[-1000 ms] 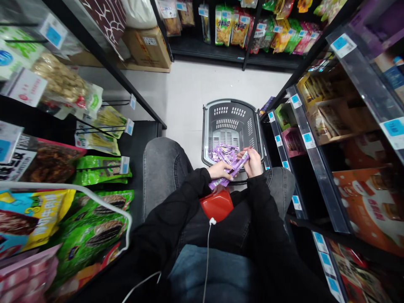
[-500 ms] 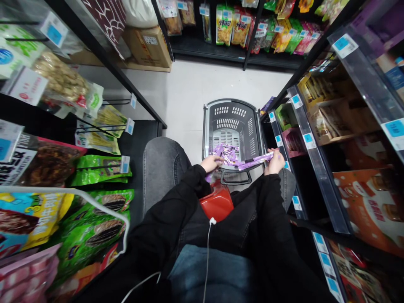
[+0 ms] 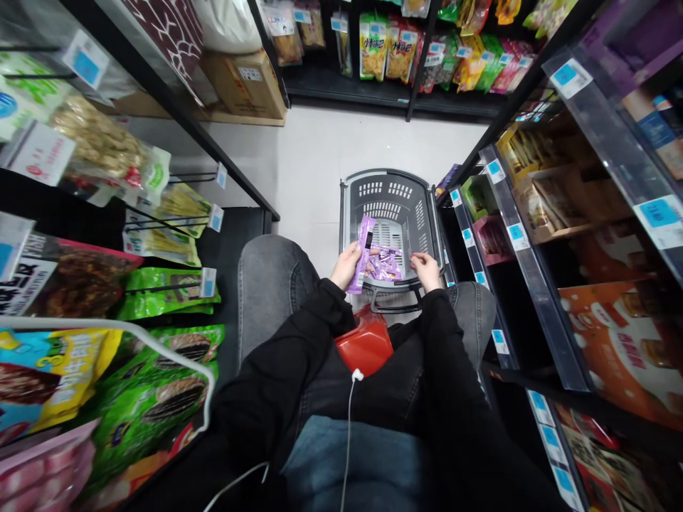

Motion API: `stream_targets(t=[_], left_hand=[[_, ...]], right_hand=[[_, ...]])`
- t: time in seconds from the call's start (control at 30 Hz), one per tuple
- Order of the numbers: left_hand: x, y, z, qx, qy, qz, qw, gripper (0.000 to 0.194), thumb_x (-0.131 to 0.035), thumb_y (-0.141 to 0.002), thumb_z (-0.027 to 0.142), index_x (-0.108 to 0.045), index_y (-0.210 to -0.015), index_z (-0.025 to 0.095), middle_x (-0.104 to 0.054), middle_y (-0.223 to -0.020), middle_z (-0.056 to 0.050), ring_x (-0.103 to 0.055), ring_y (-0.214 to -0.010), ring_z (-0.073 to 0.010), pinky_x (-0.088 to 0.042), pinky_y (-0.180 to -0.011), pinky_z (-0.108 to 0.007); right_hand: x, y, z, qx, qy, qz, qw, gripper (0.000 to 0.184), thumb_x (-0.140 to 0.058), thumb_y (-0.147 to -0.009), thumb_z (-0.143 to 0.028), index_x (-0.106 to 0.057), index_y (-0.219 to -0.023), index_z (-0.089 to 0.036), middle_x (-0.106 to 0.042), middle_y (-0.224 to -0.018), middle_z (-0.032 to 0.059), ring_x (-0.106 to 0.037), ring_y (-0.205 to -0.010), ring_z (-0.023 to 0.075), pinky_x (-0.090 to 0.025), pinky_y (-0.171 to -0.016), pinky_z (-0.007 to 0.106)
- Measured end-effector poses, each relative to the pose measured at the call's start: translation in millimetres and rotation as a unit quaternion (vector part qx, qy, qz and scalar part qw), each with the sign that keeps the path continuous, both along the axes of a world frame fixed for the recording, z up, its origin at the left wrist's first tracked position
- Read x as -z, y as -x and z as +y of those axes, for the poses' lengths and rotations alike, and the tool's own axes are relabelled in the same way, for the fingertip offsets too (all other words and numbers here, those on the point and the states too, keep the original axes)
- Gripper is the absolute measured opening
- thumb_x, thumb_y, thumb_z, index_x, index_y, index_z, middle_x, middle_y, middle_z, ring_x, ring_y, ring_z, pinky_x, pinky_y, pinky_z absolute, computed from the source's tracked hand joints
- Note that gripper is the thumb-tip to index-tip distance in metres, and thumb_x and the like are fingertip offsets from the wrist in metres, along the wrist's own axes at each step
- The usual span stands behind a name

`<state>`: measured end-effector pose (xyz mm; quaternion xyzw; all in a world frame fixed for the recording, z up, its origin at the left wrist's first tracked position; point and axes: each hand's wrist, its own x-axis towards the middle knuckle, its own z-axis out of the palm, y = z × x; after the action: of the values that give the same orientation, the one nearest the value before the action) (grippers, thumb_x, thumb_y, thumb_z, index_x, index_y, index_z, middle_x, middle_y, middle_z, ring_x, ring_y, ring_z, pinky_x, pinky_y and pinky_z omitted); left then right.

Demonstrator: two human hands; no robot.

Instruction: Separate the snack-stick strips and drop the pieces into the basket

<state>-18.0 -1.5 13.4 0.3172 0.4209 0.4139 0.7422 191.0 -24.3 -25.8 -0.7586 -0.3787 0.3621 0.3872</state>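
Head view: packet over basket edge, eight o'clock.
Left hand grips it; right hand, four o'clock, fingers curled, cannot tell if holding. A loosened grip could drop it outside, missing the pile at six.

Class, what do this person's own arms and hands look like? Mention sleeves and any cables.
Both arms wear long, plain black sleeves, creased and reaching the wrists. The left hand and right hand are ungloved; nails and any rings are too small to make out. A thin white cable runs between the arms.
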Motion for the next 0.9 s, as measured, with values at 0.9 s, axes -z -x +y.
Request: stream_targets(t=[0.9], left_hand=[[10.4,-11.8,-18.9,0.131,-0.164,0.200,0.957,0.031,-0.058,-0.069,0.031,-0.055,-0.096,0.017,-0.061,-0.086,-0.002,-0.058,-0.060,-0.0101,-0.052,-0.059,-0.027]], right_hand=[[-40.9,58.5,-16.9,-0.196,-0.091,-0.276,0.937,0.035,-0.042,-0.078,-0.025,-0.057,-0.107,-0.014,-0.065,-0.077,0.0055,-0.059,-0.072,0.0166,-0.044,-0.072,0.027]])
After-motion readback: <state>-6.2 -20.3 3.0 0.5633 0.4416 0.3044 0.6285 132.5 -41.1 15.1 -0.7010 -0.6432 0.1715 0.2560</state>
